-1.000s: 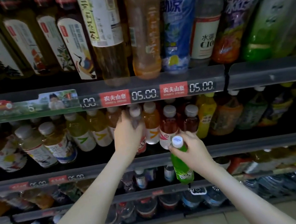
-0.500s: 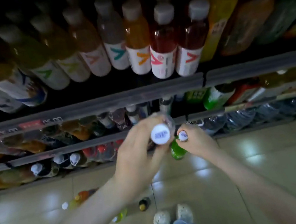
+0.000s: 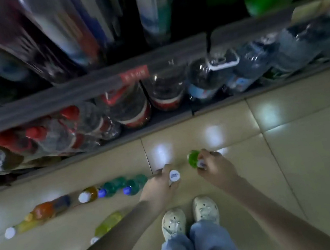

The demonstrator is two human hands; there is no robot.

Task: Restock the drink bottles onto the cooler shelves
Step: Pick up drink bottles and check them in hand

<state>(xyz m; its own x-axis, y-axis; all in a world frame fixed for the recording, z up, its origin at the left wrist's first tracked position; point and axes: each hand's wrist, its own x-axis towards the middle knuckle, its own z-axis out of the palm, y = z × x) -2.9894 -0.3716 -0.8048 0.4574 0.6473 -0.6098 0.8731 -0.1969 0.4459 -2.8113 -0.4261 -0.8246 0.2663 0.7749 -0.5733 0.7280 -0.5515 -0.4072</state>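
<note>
Head view: left hand [image 3: 159, 187] grip around a white-capped bottle [image 3: 174, 175], right hand [image 3: 215, 167] grip around a green bottle [image 3: 193, 158].

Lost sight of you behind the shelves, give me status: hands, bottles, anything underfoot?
Left hand shut on white-capped bottle. Right hand shut on green bottle. Both low over the floor tiles. Loose bottles on floor left of shoes.

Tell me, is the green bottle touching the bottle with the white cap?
Apart. In the head view, bare floor tile shows between the green bottle in the right hand and the white-capped bottle in the left hand.
</note>
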